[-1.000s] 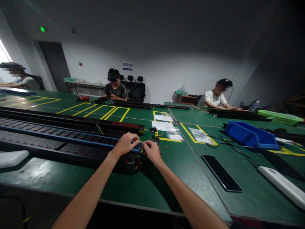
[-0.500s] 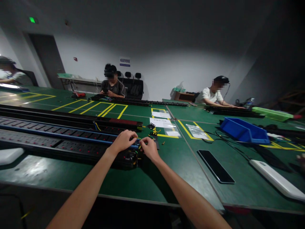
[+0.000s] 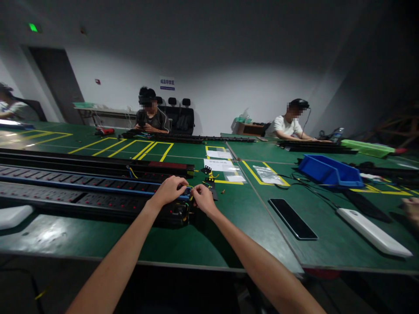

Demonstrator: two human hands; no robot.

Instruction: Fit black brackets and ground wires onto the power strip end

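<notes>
Lying near left on the green table [image 3: 98, 244]: a white slab [image 3: 15, 216], cut by the frame. Near right, a dark-screened phone [image 3: 292, 219], and right of it a white oblong device [image 3: 373, 233]. Along the left, a grey-and-black socket strip [image 3: 108, 203], red dots along it; just beyond, a blue-edged strip [image 3: 81, 179]. Both hands at their right end. Left hand [image 3: 170, 189] over the blue-edged strip, fingers curled to the thumb; cannot tell whether it grips anything. Right hand [image 3: 203, 197] facing it, thumb and forefinger pinching a thin yellow-green wire [image 3: 191, 186], which sits between the two hands at the strip's end. Slightly farther, black perforated brackets [image 3: 208, 170]; right of them, a clear bag [image 3: 268, 175], then a blue bin [image 3: 322, 171]. Blurred hand [image 3: 411, 207] of another person, right edge. Far side: seated co-workers, one centre-left [image 3: 152, 120], one right [image 3: 288, 127]. Farthest, a wall sign [image 3: 167, 83].
</notes>
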